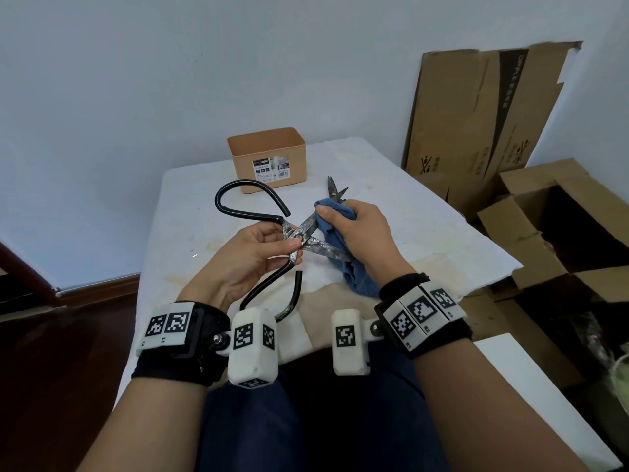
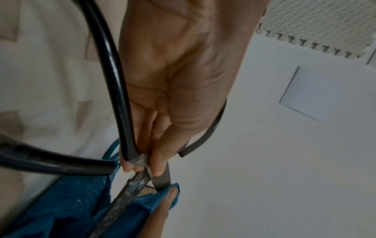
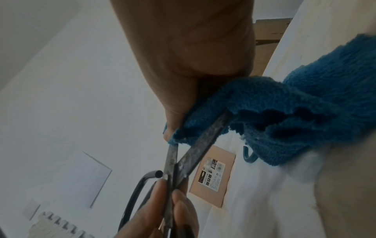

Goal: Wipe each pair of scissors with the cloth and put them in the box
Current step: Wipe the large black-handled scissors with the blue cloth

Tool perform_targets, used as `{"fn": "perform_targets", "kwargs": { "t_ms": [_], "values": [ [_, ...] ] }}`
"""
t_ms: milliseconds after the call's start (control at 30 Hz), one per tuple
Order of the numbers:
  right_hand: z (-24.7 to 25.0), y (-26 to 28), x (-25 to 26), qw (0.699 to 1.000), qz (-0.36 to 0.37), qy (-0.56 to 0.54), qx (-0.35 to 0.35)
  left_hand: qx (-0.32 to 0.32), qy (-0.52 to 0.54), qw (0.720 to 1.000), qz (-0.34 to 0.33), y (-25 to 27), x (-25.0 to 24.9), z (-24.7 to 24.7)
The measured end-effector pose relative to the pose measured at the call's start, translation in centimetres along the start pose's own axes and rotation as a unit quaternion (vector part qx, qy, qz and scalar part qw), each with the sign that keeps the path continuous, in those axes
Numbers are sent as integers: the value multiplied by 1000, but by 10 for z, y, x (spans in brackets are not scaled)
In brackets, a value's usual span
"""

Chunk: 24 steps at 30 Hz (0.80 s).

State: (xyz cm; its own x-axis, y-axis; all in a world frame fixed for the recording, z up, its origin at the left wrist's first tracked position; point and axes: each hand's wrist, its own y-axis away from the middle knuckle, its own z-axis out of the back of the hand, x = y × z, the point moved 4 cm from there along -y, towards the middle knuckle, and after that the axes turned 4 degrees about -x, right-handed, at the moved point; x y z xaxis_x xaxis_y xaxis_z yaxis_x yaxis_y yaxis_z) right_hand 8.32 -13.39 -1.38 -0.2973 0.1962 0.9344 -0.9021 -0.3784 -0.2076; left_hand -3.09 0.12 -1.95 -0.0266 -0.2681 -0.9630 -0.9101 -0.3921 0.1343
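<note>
Your head view is bright and evenly lit, with soft daylight on the wall (image 1: 136, 97) and only weak shadows. Straight lines bend near its edges. Both wrist views are dimmer and greyer below that wall; the parts closest to the lens are blurred, and the corners look stretched.

Head view looks down; 2 wrist views closely share the scissors (image 2: 142, 182).

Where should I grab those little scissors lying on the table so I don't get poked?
Probably by the handle end. The small scissors lie behind the right hand, blades open and pointing away toward the wall. The handle end is hidden by that hand and the cloth, so come from the near side once those are out of the way.
</note>
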Motion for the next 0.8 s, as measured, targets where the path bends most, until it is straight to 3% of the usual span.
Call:
{"fn": "perform_targets", "kwargs": {
  "t_ms": [800],
  "values": [
    [15, -9, 0, 999, -2, 8, -48, -13, 34, 999, 19, 2, 7, -1]
  ]
}}
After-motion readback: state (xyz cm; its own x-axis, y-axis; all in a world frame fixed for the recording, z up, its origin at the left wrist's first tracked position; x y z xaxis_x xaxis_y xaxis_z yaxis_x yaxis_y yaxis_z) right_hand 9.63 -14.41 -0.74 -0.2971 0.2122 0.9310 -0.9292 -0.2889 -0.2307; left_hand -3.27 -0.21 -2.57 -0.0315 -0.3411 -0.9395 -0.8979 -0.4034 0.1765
